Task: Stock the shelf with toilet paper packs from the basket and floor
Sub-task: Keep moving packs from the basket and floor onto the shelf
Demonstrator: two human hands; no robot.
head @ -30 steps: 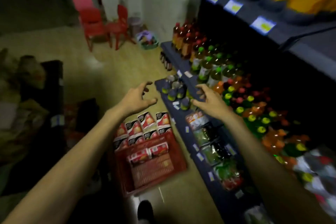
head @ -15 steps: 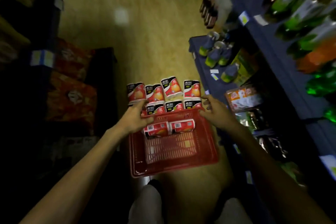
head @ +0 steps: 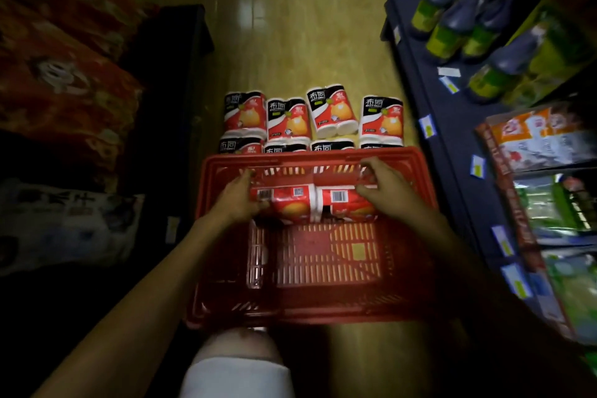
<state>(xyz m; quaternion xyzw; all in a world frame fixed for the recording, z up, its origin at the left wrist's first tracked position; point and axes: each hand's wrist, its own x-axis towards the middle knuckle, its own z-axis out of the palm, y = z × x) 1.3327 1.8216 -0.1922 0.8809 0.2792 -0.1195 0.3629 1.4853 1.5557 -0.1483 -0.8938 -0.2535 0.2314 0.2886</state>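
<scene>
Yellow wood-look floor (head: 284,26), dim aisle. Red plastic basket (head: 323,310) on floor, centre. Two toilet paper packs (head: 310,203) side by side against basket's far wall; left hand (head: 235,200) grips the left pack's end, right hand (head: 387,194) grips the right pack's end, each grip holding with curled fingers. Floor packs (head: 313,116): two rows just beyond basket, near row partly hidden by its rim. Dark blue shelf (head: 429,100) at right, carrying bottles (head: 452,26) and bagged goods (head: 542,139).
</scene>
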